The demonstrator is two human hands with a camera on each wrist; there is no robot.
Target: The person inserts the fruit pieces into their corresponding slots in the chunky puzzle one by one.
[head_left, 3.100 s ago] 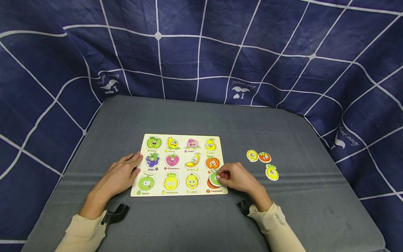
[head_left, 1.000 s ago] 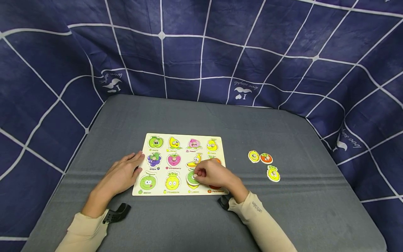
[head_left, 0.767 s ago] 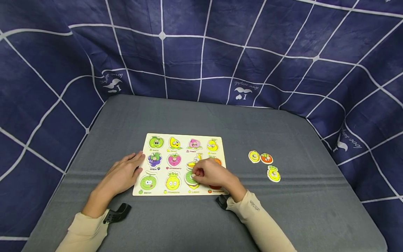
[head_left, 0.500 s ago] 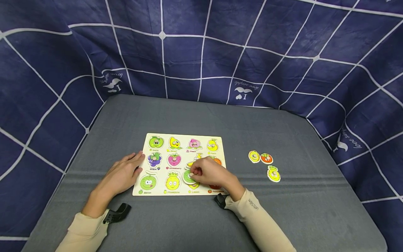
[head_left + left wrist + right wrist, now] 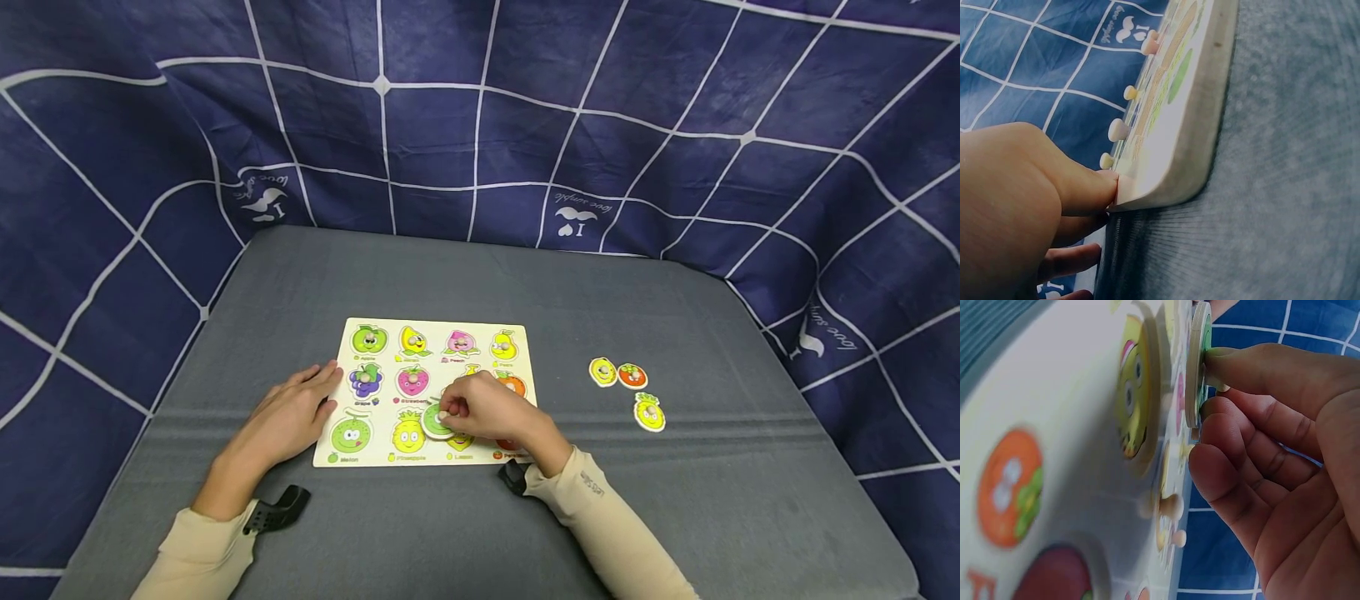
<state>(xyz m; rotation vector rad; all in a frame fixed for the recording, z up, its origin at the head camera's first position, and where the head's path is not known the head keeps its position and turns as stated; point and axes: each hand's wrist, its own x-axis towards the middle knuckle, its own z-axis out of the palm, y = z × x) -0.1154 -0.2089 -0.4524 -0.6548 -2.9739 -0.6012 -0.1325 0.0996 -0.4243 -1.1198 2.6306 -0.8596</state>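
Note:
A cream fruit puzzle board [image 5: 378, 442] lies on the grey cloth surface. At its left edge rests my left hand [image 5: 288, 417], with the thumb [image 5: 1094, 187] touching the board's corner in the left wrist view. My right hand [image 5: 491, 414] pinches the knob of a round green melon piece [image 5: 432, 422] between thumb and fingers. This piece is above the bottom row, between the pineapple picture [image 5: 408, 435] and the lemon picture [image 5: 461, 442]. From the right wrist, the melon piece [image 5: 1196, 369] appears edge-on, raised off the board. Part of the banana is hidden by my right hand.
Right of the board lie three loose knobbed pieces: a yellow lemon [image 5: 603, 372], an orange-red persimmon [image 5: 632, 376] and a pineapple [image 5: 649, 412]. Knobbed fruit pieces sit in the board's upper two rows. A blue curtain with white lines [image 5: 435, 133] surrounds the surface.
My right hand has carried the melon piece leftward, from over the persimmon picture across the lemon picture to beside the pineapple picture. The left hand stays at the board's edge.

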